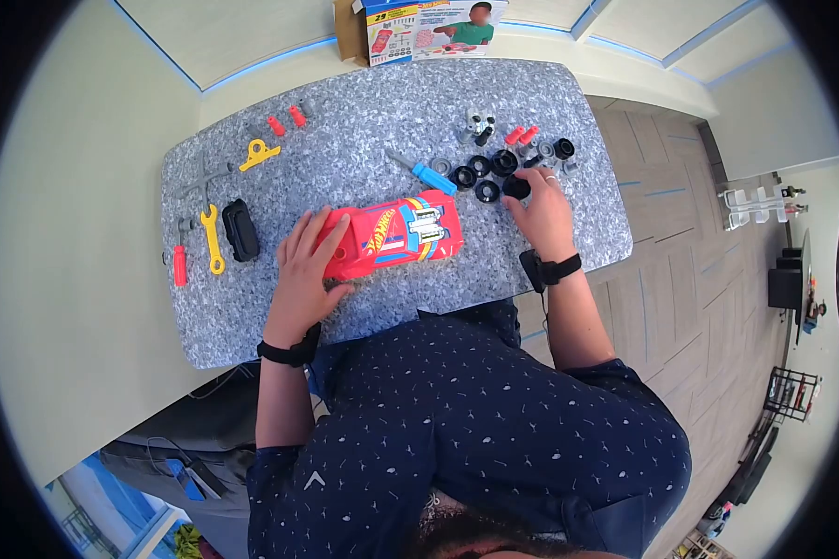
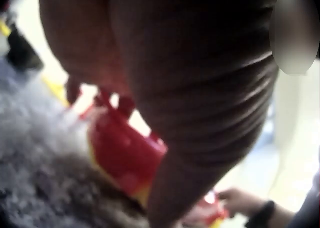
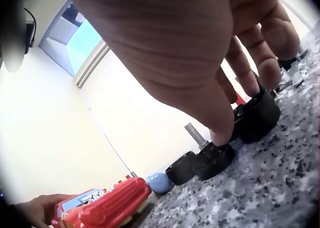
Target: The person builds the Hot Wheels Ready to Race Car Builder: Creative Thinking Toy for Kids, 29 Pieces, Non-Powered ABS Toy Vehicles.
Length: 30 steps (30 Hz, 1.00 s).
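A red toy car (image 1: 391, 238) with yellow and blue stripes lies in front of the person. The left hand (image 1: 300, 265) rests over its left end, fingers spread across the body and thumb by the near side. At the right, the right hand (image 1: 543, 212) pinches a black toy wheel (image 3: 257, 117), thumb on one side and fingertips on the other. More black wheels (image 1: 463, 178) lie close beside that hand, and the right wrist view shows a threaded bolt (image 3: 196, 134) sticking up behind two of them. A blue-handled toy screwdriver (image 1: 433, 178) lies between car and wheels.
On the left are a yellow wrench (image 1: 213, 240), a red screwdriver (image 1: 180, 265), a black plastic part (image 1: 240, 230) and a yellow part (image 1: 257, 155). Small red pieces (image 1: 296, 116) lie farther back. A toy box (image 1: 438, 28) stands beyond the speckled table (image 1: 373, 112).
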Tool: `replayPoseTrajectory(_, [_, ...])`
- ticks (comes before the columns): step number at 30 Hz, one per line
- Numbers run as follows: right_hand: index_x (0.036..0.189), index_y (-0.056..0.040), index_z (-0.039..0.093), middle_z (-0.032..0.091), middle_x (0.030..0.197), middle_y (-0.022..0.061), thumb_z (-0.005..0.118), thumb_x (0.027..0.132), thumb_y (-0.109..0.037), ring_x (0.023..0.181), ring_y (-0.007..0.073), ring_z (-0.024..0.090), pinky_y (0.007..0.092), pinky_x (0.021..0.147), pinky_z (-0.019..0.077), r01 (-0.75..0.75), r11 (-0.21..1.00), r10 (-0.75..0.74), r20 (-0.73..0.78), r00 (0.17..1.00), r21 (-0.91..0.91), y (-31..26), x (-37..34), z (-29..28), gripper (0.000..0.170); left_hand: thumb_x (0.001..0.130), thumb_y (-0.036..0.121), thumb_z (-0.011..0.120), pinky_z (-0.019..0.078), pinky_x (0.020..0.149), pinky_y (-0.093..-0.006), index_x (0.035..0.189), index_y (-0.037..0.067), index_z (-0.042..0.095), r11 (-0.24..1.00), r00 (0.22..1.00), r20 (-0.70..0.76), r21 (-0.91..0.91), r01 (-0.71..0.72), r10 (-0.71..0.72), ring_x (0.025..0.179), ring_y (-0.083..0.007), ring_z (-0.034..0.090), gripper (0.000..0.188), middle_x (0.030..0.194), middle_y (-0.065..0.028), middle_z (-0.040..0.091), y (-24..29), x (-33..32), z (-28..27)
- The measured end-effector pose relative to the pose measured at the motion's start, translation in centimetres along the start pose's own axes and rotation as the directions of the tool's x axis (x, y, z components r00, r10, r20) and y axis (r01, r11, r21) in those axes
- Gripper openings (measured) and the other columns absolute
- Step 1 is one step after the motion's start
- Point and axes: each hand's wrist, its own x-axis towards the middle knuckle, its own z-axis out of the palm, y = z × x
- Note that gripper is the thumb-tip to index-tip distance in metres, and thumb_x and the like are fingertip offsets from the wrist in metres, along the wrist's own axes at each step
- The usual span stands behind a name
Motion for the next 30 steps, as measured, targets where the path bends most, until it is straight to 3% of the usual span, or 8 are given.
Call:
replayPoseTrajectory(4, [0.129,-0.0071,0.073,0.072,0.127,0.0191,0.094,0.083,-0.013,0.112,0.0448,0.073,0.0517,0.095,0.0619,0.013,1.000,-0.014,0.048,0.999,0.011,0.7,0.3,0.5,0.052,0.068,0.019,0.101,0.0346,0.133,-0.0565,0.172,0.021,0.052,0.999,1.000,-0.002,0.030,-0.023,0.023,0.163,-0.0426,0.040,0.115,0.180,-0.0115,0.042,-0.4,-0.2,0.0])
replayPoseTrajectory(8, [0.133,-0.0067,0.073,0.068,0.128,0.0169,0.090,0.084,-0.006,0.106,0.0344,0.076,0.0422,0.082,0.0645,-0.048,0.964,0.021,0.105,0.994,0.260,-1.2,-0.1,-1.5,0.053,0.072,0.015,0.095,0.0440,0.127,-0.0543,0.168,0.017,0.057,0.995,0.998,-0.014,-0.086,-0.058,0.057,0.151,-0.0433,0.051,0.103,0.176,-0.0140,0.048,-0.5,-0.4,-0.3])
replayPoseTrajectory(11, [0.136,-0.0046,0.073,0.062,0.136,0.0116,0.085,0.085,0.000,0.112,0.0196,0.075,0.0279,0.073,0.0627,-0.087,0.821,0.005,0.145,0.989,0.564,-4.5,-0.9,-3.4,0.052,0.077,0.019,0.089,0.0494,0.122,-0.0534,0.164,0.013,0.062,0.986,0.995,-0.030,-0.130,-0.102,0.099,0.143,-0.0435,0.058,0.091,0.170,-0.0166,0.055,-0.1,-0.7,-0.8])
replayPoseTrajectory(14, [0.131,-0.0058,0.075,0.067,0.135,0.0122,0.088,0.085,-0.004,0.115,0.0206,0.074,0.0310,0.077,0.0628,0.132,0.590,-0.243,0.019,0.970,0.796,-7.8,-2.3,-3.3,0.048,0.081,0.027,0.086,0.0534,0.117,-0.0521,0.159,0.010,0.065,0.975,0.988,-0.073,-0.168,-0.148,0.138,0.135,-0.0425,0.065,0.083,0.161,-0.0176,0.064,0.3,-0.6,-0.6])
replayPoseTrajectory(16, [0.129,-0.0088,0.077,0.073,0.133,0.0117,0.091,0.085,-0.011,0.119,0.0254,0.073,0.0388,0.088,0.0616,0.311,0.588,-0.494,0.028,0.869,0.747,-9.3,-2.6,-3.7,0.046,0.084,0.034,0.087,0.0579,0.110,-0.0507,0.156,0.008,0.067,0.964,0.975,-0.130,-0.176,-0.201,0.179,0.127,-0.0416,0.070,0.080,0.154,-0.0167,0.070,0.4,-0.4,-0.2])
replayPoseTrajectory(20, [0.131,-0.0128,0.077,0.076,0.131,0.0070,0.095,0.080,-0.017,0.127,0.0324,0.068,0.0492,0.111,0.0499,0.467,0.549,-0.656,0.011,0.755,0.693,-14.0,-4.0,-1.8,0.054,0.086,0.041,0.089,0.0598,0.107,-0.0487,0.154,0.007,0.067,0.955,0.973,-0.142,-0.207,-0.210,0.183,0.125,-0.0394,0.074,0.079,0.150,-0.0149,0.073,0.4,-0.5,0.5])
replayPoseTrajectory(24, [0.136,-0.0148,0.077,0.072,0.134,0.0040,0.095,0.075,-0.017,0.133,0.0311,0.063,0.0524,0.118,0.0431,0.586,0.586,-0.720,0.027,0.694,0.560,-14.8,-4.3,0.0,0.063,0.085,0.041,0.089,0.0589,0.109,-0.0503,0.155,0.008,0.067,0.943,0.983,-0.103,-0.283,-0.176,0.153,0.130,-0.0406,0.073,0.081,0.148,-0.0177,0.073,0.1,-0.6,0.4])
replayPoseTrajectory(30, [0.139,-0.0147,0.075,0.067,0.137,0.0044,0.096,0.075,-0.016,0.139,0.0322,0.059,0.0543,0.121,0.0407,0.600,0.610,-0.724,0.055,0.688,0.518,-15.1,-4.2,0.3,0.068,0.080,0.030,0.094,0.0577,0.112,-0.0501,0.156,0.010,0.067,0.944,0.991,-0.071,-0.304,-0.131,0.114,0.131,-0.0405,0.072,0.083,0.148,-0.0179,0.073,-0.4,-0.7,0.9])
